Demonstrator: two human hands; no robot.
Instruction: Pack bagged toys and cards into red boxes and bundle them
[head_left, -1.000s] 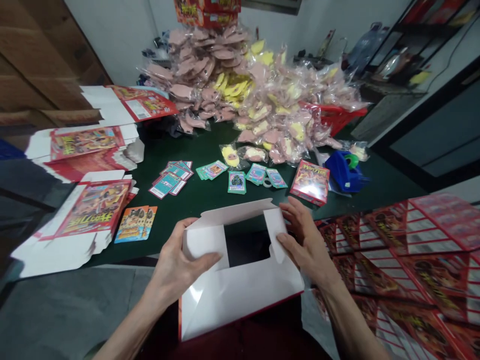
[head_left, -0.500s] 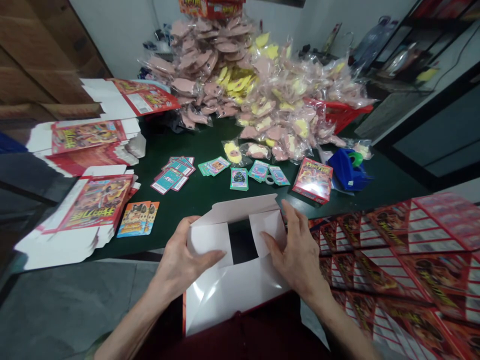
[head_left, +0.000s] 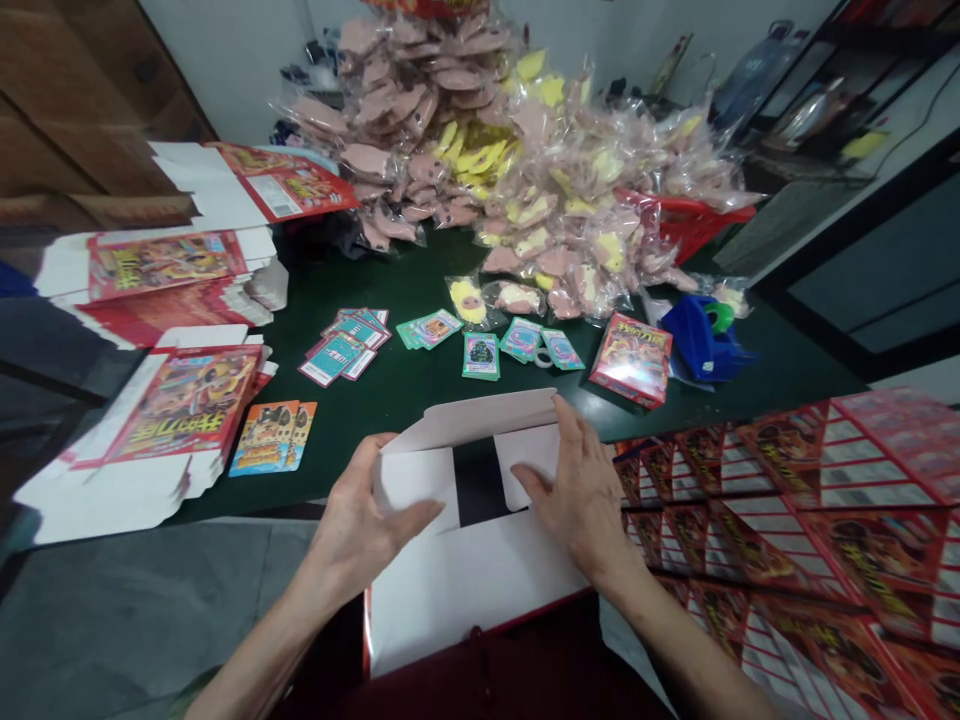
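A white-lined cardboard box point(head_left: 465, 570) with red outer print stands open in front of me at the near table edge. My left hand point(head_left: 360, 525) grips its left end, thumb pressing the left inner flap point(head_left: 409, 485) down. My right hand point(head_left: 581, 490) lies with fingers stretched flat on the right inner flap point(head_left: 525, 460), folding it inward. A dark gap shows between the two flaps. The long far flap point(head_left: 480, 415) stands up behind them.
Flat red printed box blanks point(head_left: 180, 400) are stacked at left; rows of them point(head_left: 810, 510) lie at right. Trading cards point(head_left: 345, 345), a small red box point(head_left: 634, 360) and a blue tape dispenser point(head_left: 701, 340) sit on the green table. A heap of bagged pink and yellow toys point(head_left: 525, 170) fills the back.
My right hand pushed the right flap inward and down, narrowing the dark opening. My left hand kept its hold on the left flap.
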